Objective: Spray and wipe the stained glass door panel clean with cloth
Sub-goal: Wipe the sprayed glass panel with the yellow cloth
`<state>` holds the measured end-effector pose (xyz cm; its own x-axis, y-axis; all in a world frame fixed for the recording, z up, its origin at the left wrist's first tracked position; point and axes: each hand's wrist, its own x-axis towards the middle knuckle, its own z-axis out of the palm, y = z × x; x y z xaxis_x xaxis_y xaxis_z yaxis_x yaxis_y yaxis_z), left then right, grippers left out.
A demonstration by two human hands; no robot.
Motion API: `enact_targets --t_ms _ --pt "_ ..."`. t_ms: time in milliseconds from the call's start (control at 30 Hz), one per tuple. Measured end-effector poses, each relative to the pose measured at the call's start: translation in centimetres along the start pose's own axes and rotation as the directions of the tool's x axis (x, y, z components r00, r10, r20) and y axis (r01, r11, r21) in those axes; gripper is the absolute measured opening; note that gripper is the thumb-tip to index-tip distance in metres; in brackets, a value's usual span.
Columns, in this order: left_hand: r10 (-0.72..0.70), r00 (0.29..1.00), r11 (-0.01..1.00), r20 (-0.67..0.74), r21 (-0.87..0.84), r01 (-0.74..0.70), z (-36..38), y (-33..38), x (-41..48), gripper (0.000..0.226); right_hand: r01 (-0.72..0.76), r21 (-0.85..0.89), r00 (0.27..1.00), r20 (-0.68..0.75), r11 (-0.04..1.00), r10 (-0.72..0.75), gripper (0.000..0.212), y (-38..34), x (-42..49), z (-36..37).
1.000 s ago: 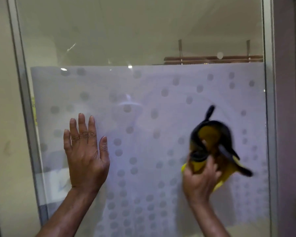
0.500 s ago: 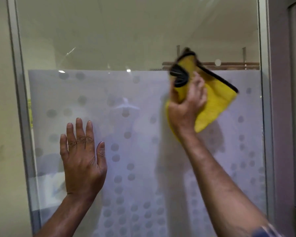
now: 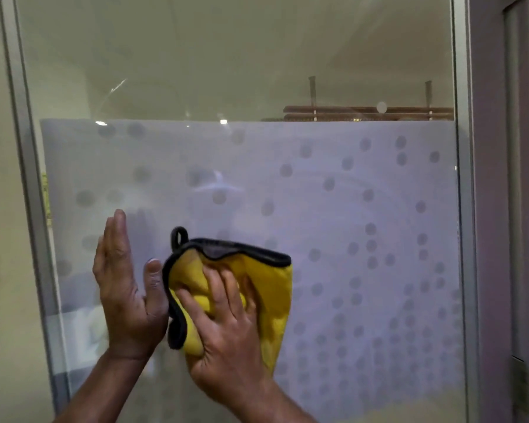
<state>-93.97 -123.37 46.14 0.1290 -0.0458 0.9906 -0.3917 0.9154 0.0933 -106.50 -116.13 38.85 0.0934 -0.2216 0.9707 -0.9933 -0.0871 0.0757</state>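
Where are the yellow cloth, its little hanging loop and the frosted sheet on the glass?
yellow cloth [image 3: 272,288]: head view, on the bare yellow fabric right of the fingers.
hanging loop [image 3: 175,236]: head view, on the loop's left side.
frosted sheet [image 3: 364,209]: head view, on its dotted middle.

The light is soft and fairly dim, with a greenish-grey cast. Two small bright ceiling-light reflections glint at the top edge of the frosted film on the glass. Faint smeary glare streaks the clear pane above. The door frame bows slightly near the edges, and detail is soft throughout.
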Motion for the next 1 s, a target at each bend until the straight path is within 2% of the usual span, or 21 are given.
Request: enact_targets --t_ms 67,167,233,333,400,467,567,700,767,833,933,1000 --pt "0.049 0.997 0.981 0.053 0.183 -0.058 0.2 0.3 0.1 0.067 -0.051 -0.047 0.998 -0.024 0.998 0.050 0.064 1.2 -3.0 0.1" --pt "0.054 0.991 0.918 0.124 0.383 -0.098 0.8 0.6 0.3 0.068 -0.219 -0.104 0.975 -0.060 0.970 0.213 0.094 5.2 -6.3 -1.0" --pt "0.042 0.988 0.884 0.149 0.455 -0.106 1.0 0.6 0.3 0.068 -0.340 -0.083 0.936 -0.122 0.937 0.330 0.097 8.7 -7.3 -2.4" --pt "0.044 0.987 0.857 0.155 0.502 -0.117 1.2 0.5 0.2 0.067 -0.522 -0.043 0.822 -0.290 0.852 0.489 0.090 13.0 -5.8 -4.5" --pt "0.051 0.987 0.848 0.152 0.515 -0.123 1.3 0.5 0.2 0.067 -0.627 0.065 0.687 -0.424 0.776 0.590 0.080 15.0 -3.5 -5.4" --pt "0.056 0.987 0.840 0.153 0.527 -0.130 1.4 0.4 0.2 0.067 -0.682 0.166 0.579 -0.473 0.712 0.664 0.075 16.9 -0.8 -6.4" --pt "0.070 0.986 0.829 0.153 0.540 -0.143 1.4 0.4 0.2 0.066 -0.741 0.207 0.495 -0.474 0.638 0.728 0.077 19.4 3.2 -7.6" --pt "0.083 0.985 0.819 0.151 0.553 -0.154 1.4 0.4 0.1 0.064 -0.760 0.248 0.447 -0.473 0.601 0.759 0.077 20.8 9.1 -8.8" --pt "0.089 0.985 0.823 0.145 0.547 -0.155 1.5 0.3 0.1 0.063 -0.735 0.268 0.464 -0.472 0.623 0.749 0.076 20.7 11.7 -9.2" --pt "0.097 0.985 0.824 0.143 0.543 -0.160 1.6 0.2 0.1 0.062 -0.681 0.252 0.529 -0.481 0.688 0.700 0.077 19.7 14.1 -9.3" --pt "0.099 0.986 0.824 0.136 0.545 -0.158 1.6 0.2 0.1 0.062 -0.473 0.142 0.705 -0.531 0.869 0.470 0.068 16.4 17.0 -8.9" --pt "0.098 0.986 0.830 0.136 0.536 -0.156 1.5 0.4 0.1 0.062 -0.326 0.051 0.829 -0.464 0.944 0.312 0.062 13.7 18.0 -8.3"
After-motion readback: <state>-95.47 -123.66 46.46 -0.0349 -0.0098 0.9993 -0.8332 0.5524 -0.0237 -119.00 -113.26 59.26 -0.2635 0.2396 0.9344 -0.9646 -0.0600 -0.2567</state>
